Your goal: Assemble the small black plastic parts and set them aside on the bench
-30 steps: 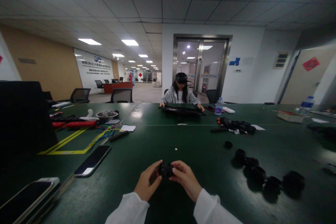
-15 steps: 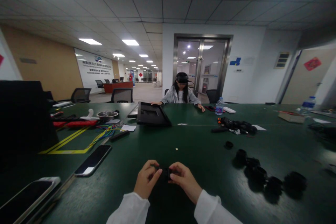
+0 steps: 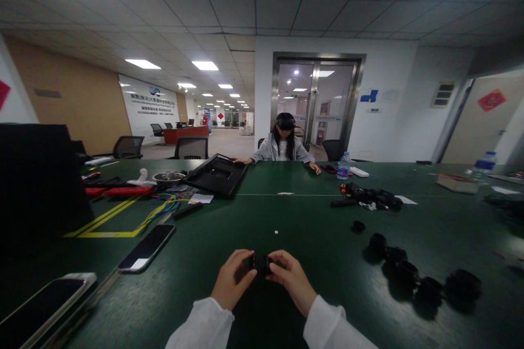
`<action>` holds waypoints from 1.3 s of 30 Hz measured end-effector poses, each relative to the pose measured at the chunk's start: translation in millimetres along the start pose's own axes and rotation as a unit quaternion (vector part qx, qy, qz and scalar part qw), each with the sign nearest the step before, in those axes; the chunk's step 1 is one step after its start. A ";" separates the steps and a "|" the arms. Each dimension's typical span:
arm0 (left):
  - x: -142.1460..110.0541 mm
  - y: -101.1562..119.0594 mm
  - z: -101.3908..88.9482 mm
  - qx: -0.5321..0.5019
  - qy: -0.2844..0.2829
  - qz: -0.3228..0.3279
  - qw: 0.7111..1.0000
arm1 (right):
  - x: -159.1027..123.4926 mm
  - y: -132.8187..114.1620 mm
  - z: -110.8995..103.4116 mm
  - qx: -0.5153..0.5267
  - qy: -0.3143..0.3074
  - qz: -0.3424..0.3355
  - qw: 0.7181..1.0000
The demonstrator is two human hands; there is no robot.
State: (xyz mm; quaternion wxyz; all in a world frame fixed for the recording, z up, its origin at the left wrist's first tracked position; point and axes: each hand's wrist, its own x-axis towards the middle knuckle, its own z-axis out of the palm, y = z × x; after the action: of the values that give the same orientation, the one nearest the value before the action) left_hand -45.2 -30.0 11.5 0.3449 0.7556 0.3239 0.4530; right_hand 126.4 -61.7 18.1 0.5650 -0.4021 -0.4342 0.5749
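Above the near part of the green table, my left hand (image 3: pixel 232 278) is closed, with thumb and fingers pinching a small black part (image 3: pixel 252 260). Facing it, my right hand (image 3: pixel 291 279) grips another small black part (image 3: pixel 267 266) at its fingertips. A narrow gap separates the two pieces. Both are dark and partly covered by fingers, so their exact kind does not show. To the right stands a row of black ring-like or cylindrical pieces (image 3: pixel 407 272), with a small black ring (image 3: pixel 358 226) farther back.
Two phones (image 3: pixel 148 248) lie at left, near coloured wires (image 3: pixel 166 204) and a metal bowl (image 3: pixel 168 178). Across the table sits a person (image 3: pixel 282 144), one hand at a black panel (image 3: pixel 219 174). A water bottle (image 3: pixel 344 166) and a dark cluster of parts (image 3: pixel 370 197) are at right.
The black pieces between my hands, close together before, now show a gap. Across the table, the black panel has shifted left and tilted lower beside the person's hand.
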 end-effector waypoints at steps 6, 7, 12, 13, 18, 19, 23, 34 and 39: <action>-0.7 -0.2 3.1 0.004 -0.030 -0.005 1.000 | -0.4 -1.8 -0.4 0.017 0.019 0.009 1.000; -0.4 -0.7 3.2 0.018 -0.023 -0.010 1.000 | -1.1 -3.0 0.5 0.016 0.017 0.018 1.000; 0.0 -4.9 2.4 0.055 0.010 -0.069 0.996 | -3.3 -4.7 4.9 0.012 -0.007 0.031 0.999; -0.2 -5.7 2.3 0.051 0.013 -0.077 0.996 | -3.1 -4.1 5.2 0.012 -0.014 0.030 0.999; -1.2 -6.6 1.3 0.034 -0.035 -0.053 0.997 | -0.8 -1.3 2.4 0.009 -0.018 0.022 1.000; -1.4 -6.7 1.4 0.034 -0.049 -0.045 0.997 | -0.3 -1.1 1.0 0.007 -0.014 0.018 1.000; -1.8 -8.7 3.1 0.027 -0.075 -0.040 0.996 | 1.0 -1.6 -4.3 0.001 -0.002 0.009 1.000; 3.7 1.7 -5.2 0.138 0.009 0.027 0.990 | 2.9 7.6 -2.2 -0.015 -0.054 0.018 0.998; 1.1 7.6 -3.5 0.087 0.011 0.019 0.996 | 4.4 7.4 -2.2 -0.017 -0.041 0.025 0.999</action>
State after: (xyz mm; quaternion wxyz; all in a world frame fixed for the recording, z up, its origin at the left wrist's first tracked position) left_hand -46.6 -32.5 19.4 0.2653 0.7836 0.3519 0.4379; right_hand 126.1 -57.2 10.5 0.5254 -0.3981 -0.4567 0.5974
